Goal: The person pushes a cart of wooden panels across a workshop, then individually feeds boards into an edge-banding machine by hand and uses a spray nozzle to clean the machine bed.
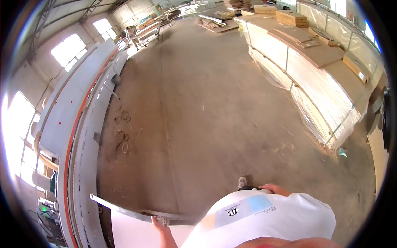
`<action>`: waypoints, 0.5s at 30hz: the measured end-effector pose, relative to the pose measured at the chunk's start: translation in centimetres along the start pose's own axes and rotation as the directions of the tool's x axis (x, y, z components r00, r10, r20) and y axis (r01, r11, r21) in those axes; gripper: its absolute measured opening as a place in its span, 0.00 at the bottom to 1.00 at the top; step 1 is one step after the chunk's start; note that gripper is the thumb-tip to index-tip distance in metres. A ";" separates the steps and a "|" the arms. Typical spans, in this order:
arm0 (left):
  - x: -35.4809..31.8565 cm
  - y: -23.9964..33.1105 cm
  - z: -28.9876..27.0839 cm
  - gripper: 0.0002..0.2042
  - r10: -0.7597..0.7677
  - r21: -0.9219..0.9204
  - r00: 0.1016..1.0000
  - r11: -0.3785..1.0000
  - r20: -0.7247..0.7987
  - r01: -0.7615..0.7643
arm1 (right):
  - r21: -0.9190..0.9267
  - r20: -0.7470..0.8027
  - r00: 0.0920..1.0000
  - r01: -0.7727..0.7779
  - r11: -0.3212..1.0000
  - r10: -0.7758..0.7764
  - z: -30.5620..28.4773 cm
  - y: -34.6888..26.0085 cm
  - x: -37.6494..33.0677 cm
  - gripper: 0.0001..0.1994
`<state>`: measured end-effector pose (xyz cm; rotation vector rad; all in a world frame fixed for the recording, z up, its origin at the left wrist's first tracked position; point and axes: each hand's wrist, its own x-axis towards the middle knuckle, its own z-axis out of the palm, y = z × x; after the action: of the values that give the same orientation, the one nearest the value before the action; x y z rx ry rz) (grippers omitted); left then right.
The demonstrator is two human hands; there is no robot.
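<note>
My left hand (160, 227) is at the lower edge, on a pale narrow bar (120, 208) along the edge of a white panel (130, 231). Its fingers look closed around a small, shiny, crumpled-looking thing (165, 220), too blurred to name. Beyond my white shirt (264, 215), my right hand (275, 189) rests at my waist beside dark clothing. Its fingers are mostly hidden, so whether it holds anything does not show. One shoe (242, 182) appears on the floor ahead of my waist.
On the left runs a long white machine (74, 111) with an orange stripe. Plastic-wrapped board stacks (289, 70) with cardboard boxes (291, 17) line the right. Loose strap-like loops (123, 138) lie on the concrete floor (202, 107). Far back, another person (131, 37) stands near more stacked boards.
</note>
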<state>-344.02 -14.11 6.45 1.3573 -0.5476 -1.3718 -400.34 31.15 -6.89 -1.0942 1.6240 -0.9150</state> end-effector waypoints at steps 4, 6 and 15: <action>4.7 -0.6 11.5 0.18 -0.046 -0.009 0.998 0.999 0.047 0.047 | 0.179 -0.045 0.846 -0.517 0.837 0.531 -9.8 0.5 11.3 0.20; 6.7 -1.0 17.9 0.18 0.032 -0.020 0.998 0.999 0.050 -0.031 | 0.210 -0.101 0.702 -0.678 0.705 0.705 -14.7 1.5 16.9 0.23; 16.0 -3.3 37.5 0.19 0.046 -0.075 0.993 0.996 -0.105 -0.054 | 0.259 -0.228 0.709 -0.616 0.744 0.667 -31.3 -5.5 35.6 0.22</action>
<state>-375.46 -40.21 6.14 1.3352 -0.4520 -1.2619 -434.67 -1.91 -3.54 -0.2026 1.9574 -0.7347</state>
